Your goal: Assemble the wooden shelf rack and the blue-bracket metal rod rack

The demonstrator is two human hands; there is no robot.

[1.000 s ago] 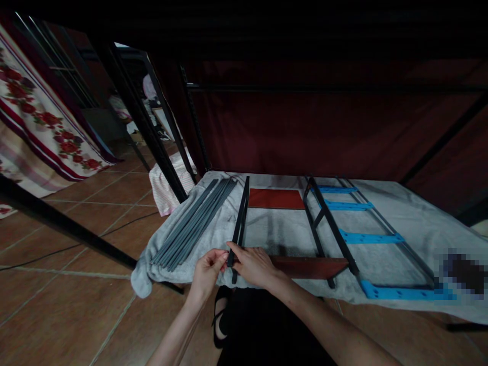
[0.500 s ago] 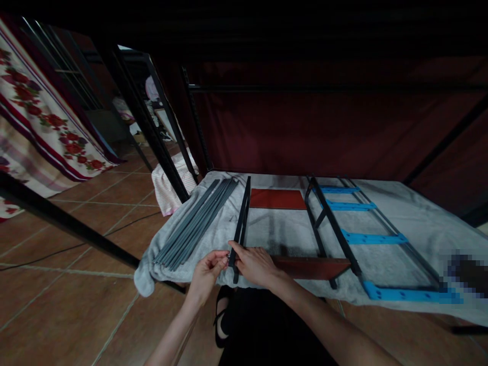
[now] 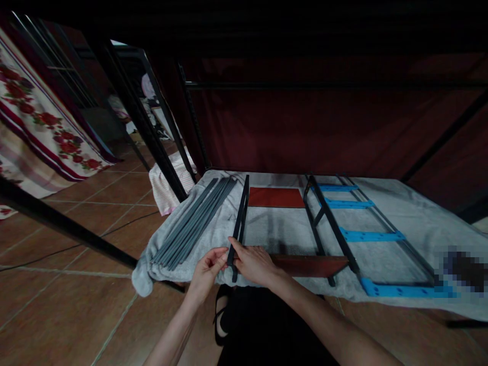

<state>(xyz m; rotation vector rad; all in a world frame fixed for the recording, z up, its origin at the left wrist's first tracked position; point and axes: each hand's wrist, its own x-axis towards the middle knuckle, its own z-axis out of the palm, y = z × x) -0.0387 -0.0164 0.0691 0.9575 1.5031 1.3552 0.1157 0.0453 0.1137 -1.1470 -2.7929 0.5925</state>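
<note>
We have our right hand [image 3: 253,263] closed around the near end of the left black side frame [image 3: 239,216], its index finger laid along the bar; our left hand [image 3: 208,269] meets that same end from the outer side, thumb and fingers pinched together, though we cannot tell whether its grip has anything small between the tips; the side frame lies on the grey blanket [image 3: 282,229], its length running away from us; between it and the right black side frame [image 3: 335,226] we see a far red-brown board [image 3: 276,197] and a near red-brown board [image 3: 310,265], the latter reaching from beside our right hand towards the right frame's foot; grey rods [image 3: 194,223] lie bundled to the left, and blue crosspieces [image 3: 371,235] span dark rails to the right.
</note>
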